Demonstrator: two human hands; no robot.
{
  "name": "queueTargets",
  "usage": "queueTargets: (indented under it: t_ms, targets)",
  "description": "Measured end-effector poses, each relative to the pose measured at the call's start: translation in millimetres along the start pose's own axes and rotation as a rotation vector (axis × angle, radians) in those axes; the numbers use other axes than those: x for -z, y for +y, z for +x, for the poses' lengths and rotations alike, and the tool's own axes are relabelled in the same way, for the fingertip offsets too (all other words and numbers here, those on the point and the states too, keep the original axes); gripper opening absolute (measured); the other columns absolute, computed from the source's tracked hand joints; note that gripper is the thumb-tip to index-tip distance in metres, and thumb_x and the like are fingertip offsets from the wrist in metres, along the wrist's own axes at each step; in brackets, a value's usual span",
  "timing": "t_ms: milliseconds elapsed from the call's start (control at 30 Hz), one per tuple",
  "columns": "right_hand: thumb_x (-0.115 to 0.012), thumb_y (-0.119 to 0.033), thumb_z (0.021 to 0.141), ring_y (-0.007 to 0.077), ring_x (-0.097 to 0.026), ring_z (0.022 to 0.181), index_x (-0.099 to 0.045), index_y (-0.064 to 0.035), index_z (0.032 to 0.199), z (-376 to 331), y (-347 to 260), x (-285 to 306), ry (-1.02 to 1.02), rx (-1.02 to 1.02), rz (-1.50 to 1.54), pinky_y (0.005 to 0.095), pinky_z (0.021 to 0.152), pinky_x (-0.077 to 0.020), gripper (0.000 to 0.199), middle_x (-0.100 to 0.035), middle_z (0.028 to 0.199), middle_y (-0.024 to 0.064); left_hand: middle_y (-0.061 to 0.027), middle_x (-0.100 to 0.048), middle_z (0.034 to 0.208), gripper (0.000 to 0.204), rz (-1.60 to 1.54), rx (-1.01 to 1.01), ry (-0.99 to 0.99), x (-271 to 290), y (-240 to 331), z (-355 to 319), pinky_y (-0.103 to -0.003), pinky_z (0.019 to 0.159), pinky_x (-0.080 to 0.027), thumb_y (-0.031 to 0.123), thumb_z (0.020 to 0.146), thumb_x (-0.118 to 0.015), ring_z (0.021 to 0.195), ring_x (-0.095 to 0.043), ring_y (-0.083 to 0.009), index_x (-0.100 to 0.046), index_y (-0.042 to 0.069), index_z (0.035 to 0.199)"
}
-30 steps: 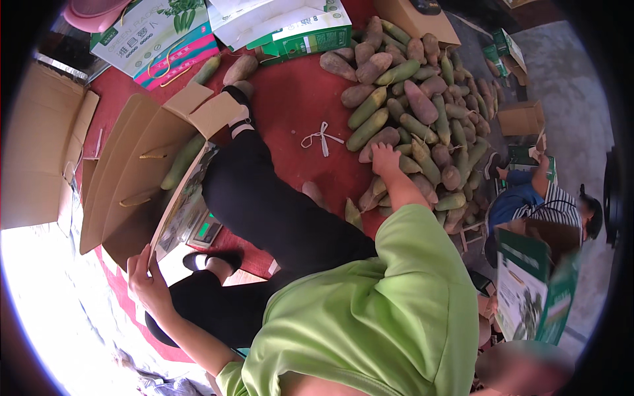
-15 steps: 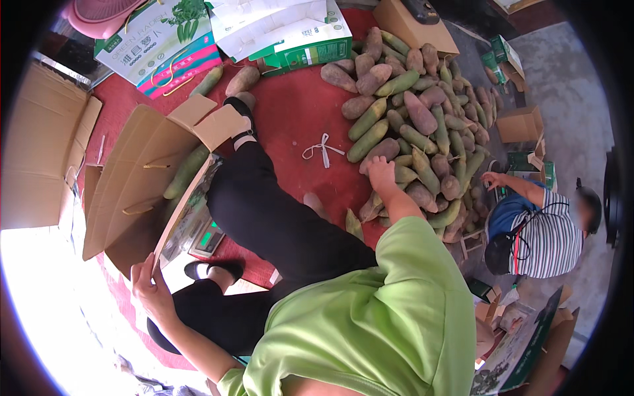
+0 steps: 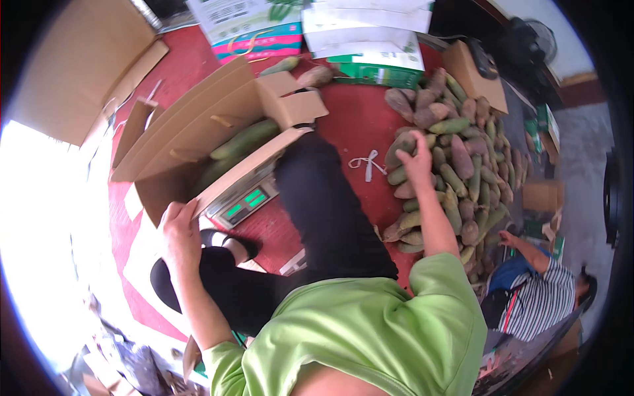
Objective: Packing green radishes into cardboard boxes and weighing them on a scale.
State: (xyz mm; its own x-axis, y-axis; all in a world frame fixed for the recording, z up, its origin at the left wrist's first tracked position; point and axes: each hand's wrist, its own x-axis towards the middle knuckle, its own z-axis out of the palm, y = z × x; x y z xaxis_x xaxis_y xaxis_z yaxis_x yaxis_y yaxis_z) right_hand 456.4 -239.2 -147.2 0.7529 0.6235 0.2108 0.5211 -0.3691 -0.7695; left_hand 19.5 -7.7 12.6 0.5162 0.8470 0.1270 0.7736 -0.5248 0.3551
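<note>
Both hands grip: left hand (image 3: 181, 230) a carton's rim (image 3: 231, 179), right hand (image 3: 415, 162) a radish (image 3: 397, 149).

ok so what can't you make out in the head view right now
All in the head view:
Open carton: its near wall hides the floor.
Scale: the carton hides its far part.
Right hand: it covers its own contact with the radish, so grip is unclear.
White box: far end cut off by the upper edge.
</note>
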Motion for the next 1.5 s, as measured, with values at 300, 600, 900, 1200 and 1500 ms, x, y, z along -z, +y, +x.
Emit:
queueTargets:
  t_ms: [300, 600, 900, 1200, 1500]
  targets:
    - [-0.072, 0.003, 0.073, 0.0153, -0.058, 0.1, -0.049, -0.0036, 0.124, 66, -270, -4, -0.101, 0.469, 0.619, 0.03, 0.087, -0.0486, 0.056, -0.057, 0.111, 0.0059, -0.0042, -0.058, 0.081, 0.017, 0.116, 0.027, 0.005, 2, -4, -3, -0.038, 0.071, -0.049, 0.011, 0.081, -0.064, 0.082, -0.061, -0.0242, -0.071, 0.014, 0.096]
    - [-0.077, -0.016, 0.068, 0.031, -0.057, 0.101, -0.055, -0.0079, 0.121, 36, -357, -143, -0.414, 0.894, 0.188, 0.042, 0.086, -0.0466, 0.059, -0.059, 0.111, 0.0117, -0.0052, -0.058, 0.082, 0.023, 0.151, 0.042, -0.053, 1, -1, 0, -0.038, 0.072, -0.049, 0.008, 0.079, -0.064, 0.084, -0.06, -0.0253, -0.071, 0.014, 0.1]
    - [-0.073, -0.015, 0.075, 0.0273, -0.06, 0.096, -0.063, -0.0075, 0.105, 21, -326, -122, -0.24, 0.803, 0.444, 0.0386, 0.083, -0.0468, 0.033, -0.064, 0.1, 0.0088, -0.0087, -0.059, 0.083, 0.022, 0.069, 0.012, -0.012, 0, -9, -4, -0.039, 0.068, -0.048, 0.002, 0.079, -0.062, 0.077, -0.061, -0.0283, -0.071, 0.007, 0.098]
    - [-0.061, -0.004, 0.085, 0.0226, -0.065, 0.088, -0.063, -0.0036, 0.104, -19, -108, -77, -0.166, 0.098, 0.159, 0.0316, 0.078, -0.0514, 0.019, -0.063, 0.103, 0.01, -0.0121, -0.058, 0.082, 0.026, 0.011, -0.136, 0.02, -7, -20, -2, -0.036, 0.068, -0.048, -0.006, 0.077, -0.062, 0.075, -0.06, -0.0274, -0.069, 0.001, 0.101]
    - [-0.057, -0.019, 0.08, 0.0346, -0.063, 0.091, -0.067, -0.0082, 0.091, -188, 90, -60, -0.684, -0.244, -0.352, 0.0445, 0.08, -0.0502, 0.018, -0.067, 0.094, 0.0153, -0.0088, -0.06, 0.081, 0.019, 0.069, -0.142, 0.065, -13, -25, -2, -0.035, 0.063, -0.047, 0.003, 0.083, -0.065, 0.072, -0.06, -0.0234, -0.07, 0.005, 0.101]
